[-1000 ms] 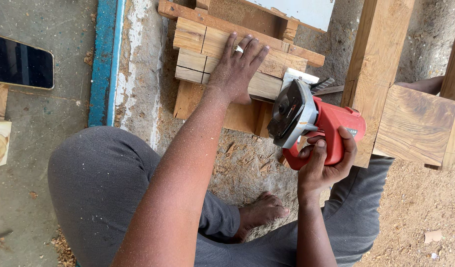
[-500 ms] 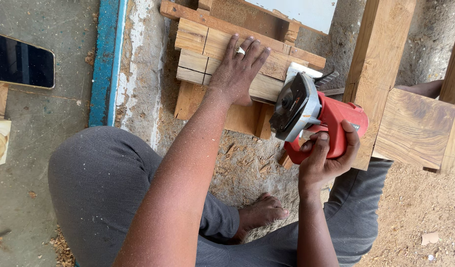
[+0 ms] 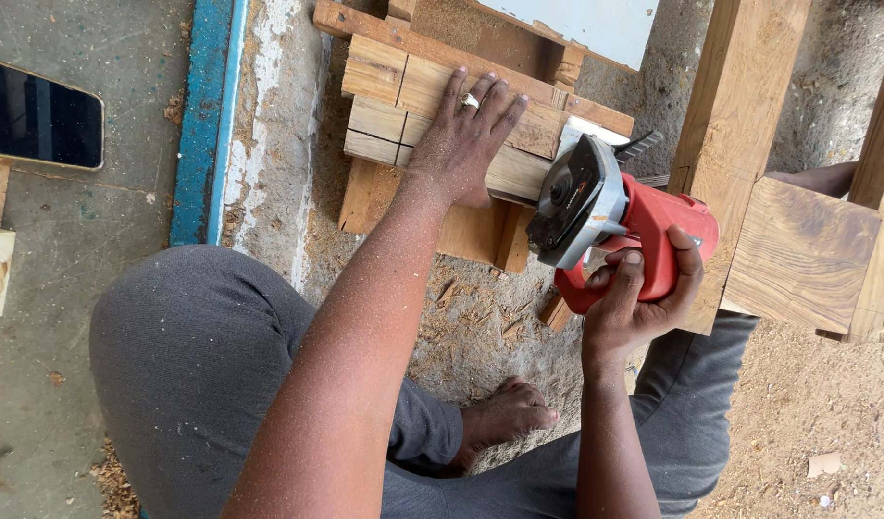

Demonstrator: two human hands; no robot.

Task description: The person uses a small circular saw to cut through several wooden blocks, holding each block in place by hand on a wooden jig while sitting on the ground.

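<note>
Sawdust-strewn concrete floor (image 3: 76,250); left hand (image 3: 466,135) flat on wooden blocks (image 3: 403,106), right hand (image 3: 634,308) gripping red power saw (image 3: 615,226).

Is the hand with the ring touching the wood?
Touching. The head view shows the left hand pressed flat, fingers spread, on the wooden boards.

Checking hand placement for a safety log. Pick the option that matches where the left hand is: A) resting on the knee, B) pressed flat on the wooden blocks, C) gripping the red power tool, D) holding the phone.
B: the left hand lies palm down with fingers spread on the wooden blocks, while the right hand grips the red power tool.
</note>
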